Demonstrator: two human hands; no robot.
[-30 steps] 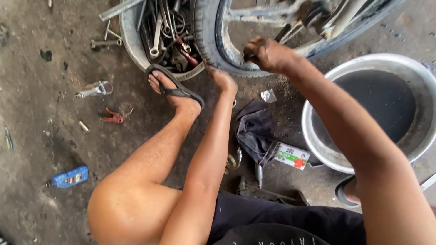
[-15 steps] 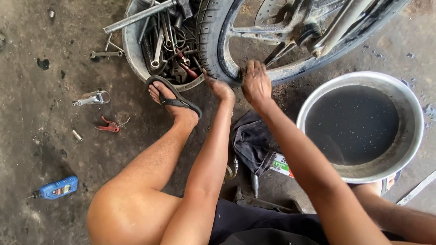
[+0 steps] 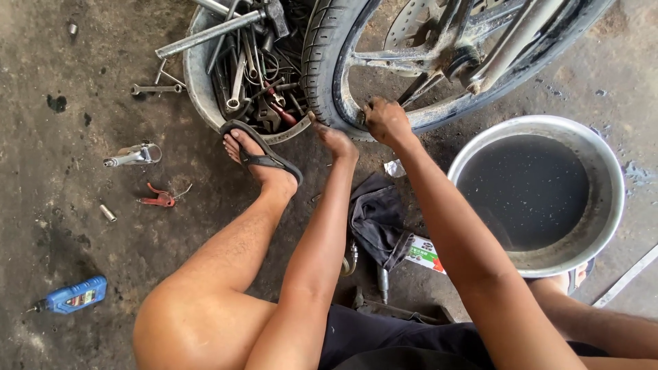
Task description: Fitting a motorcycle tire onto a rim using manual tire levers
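- Near: a dark rag [image 3: 375, 219] lies on the concrete floor [image 3: 82, 226].
- Left hand [image 3: 336, 140] presses the motorcycle tyre [image 3: 321, 65], fingers together.
- Right hand [image 3: 386, 121] grips the wheel rim (fingers curled shut).
- Beyond: a tool basin [image 3: 197, 82].

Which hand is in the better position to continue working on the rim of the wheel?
Probably the right hand: it already rests on the wheel rim, inside the tyre. The left hand only touches the tyre's outer edge, beside the tool basin.
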